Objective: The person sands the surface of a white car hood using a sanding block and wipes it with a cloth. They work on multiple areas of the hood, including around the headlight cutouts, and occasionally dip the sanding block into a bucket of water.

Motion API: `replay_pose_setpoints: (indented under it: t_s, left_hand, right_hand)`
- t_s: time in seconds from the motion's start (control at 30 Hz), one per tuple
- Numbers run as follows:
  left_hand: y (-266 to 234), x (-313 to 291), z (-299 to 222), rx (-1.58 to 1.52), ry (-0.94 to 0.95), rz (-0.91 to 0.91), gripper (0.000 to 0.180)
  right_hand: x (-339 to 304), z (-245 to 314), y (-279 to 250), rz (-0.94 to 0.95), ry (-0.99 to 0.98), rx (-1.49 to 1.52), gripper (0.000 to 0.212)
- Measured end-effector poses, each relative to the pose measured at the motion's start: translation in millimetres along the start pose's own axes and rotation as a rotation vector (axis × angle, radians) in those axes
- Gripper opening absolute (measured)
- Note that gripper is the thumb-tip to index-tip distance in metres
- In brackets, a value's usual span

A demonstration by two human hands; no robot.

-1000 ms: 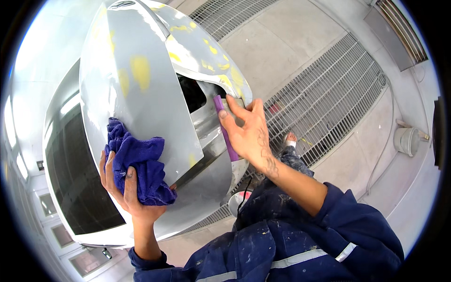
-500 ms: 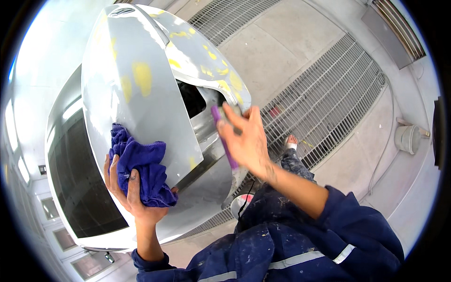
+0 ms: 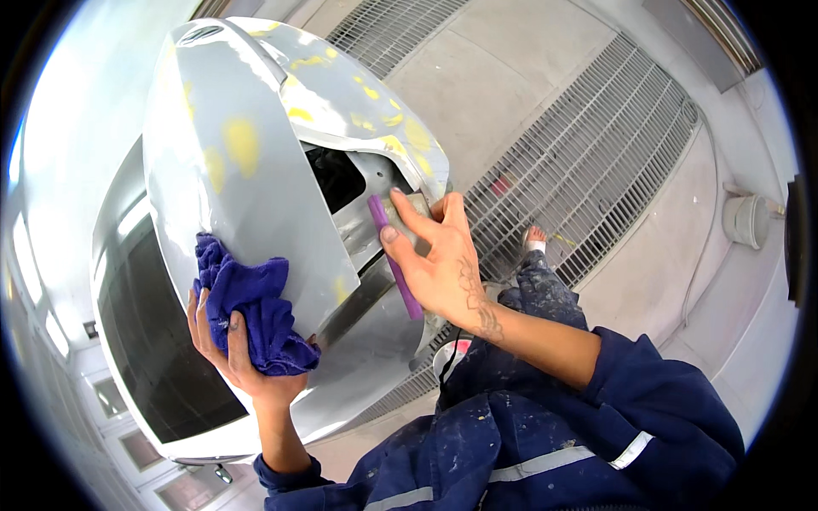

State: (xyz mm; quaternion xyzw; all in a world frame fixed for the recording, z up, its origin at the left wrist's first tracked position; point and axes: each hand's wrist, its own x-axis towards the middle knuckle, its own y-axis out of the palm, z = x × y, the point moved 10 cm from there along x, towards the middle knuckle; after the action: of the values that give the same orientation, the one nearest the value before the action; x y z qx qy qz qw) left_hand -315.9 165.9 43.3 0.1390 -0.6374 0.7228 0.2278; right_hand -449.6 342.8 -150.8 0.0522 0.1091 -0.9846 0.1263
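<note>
The left hand (image 3: pixel 258 383) grasps a crumpled, deep blue-purple fabric cloth (image 3: pixel 256 298) over the near left part of a smooth grey car panel (image 3: pixel 273 196) with yellow patches. To its right, the right hand (image 3: pixel 445 268) grips a long, straight, purple-edged greyish block (image 3: pixel 406 294) between thumb and fingers, beside the car's open dark recess (image 3: pixel 335 179). A dark glass window (image 3: pixel 170 332) lies left; a slatted metal floor grate (image 3: pixel 588 162) spans the far right.
</note>
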Motion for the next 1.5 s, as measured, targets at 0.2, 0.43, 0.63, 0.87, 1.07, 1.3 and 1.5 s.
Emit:
replay_pose_setpoints:
  t_s: [0.2, 0.43, 0.63, 0.87, 1.07, 1.3, 1.5]
  left_hand:
    - [0.0, 7.3, -6.7, -0.009, 0.001, 0.000, 0.084]
    - [1.6, 8.1, -5.4, 0.009, -0.009, 0.001, 0.081]
    - [-0.6, 5.5, -5.3, -0.020, 0.001, -0.009, 0.084]
    - [-1.6, 7.2, -8.4, -0.056, 0.015, 0.002, 0.084]
    - [-4.6, 9.0, -5.2, -0.070, 0.000, -0.033, 0.085]
    - [-2.8, 9.5, -5.5, -0.062, -0.004, -0.024, 0.085]
    - [-2.9, 5.2, -5.4, -0.050, 0.005, -0.011, 0.089]
  right_hand:
    - [21.6, 1.3, -1.9, -0.107, 0.108, 0.063, 0.053]
    - [30.7, 13.8, 4.8, -0.066, 0.055, -0.020, 0.050]
    - [2.8, 31.1, 9.1, 0.055, 0.048, 0.010, 0.054]
    - [-13.2, 35.6, 7.0, 0.073, 0.011, 0.028, 0.052]
    - [33.5, 4.5, -8.6, 0.037, 0.077, -0.111, 0.053]
    - [35.4, -9.0, -15.2, 0.037, 0.148, -0.144, 0.052]
    - [-1.4, 5.7, -13.0, 0.109, 0.031, -0.180, 0.052]
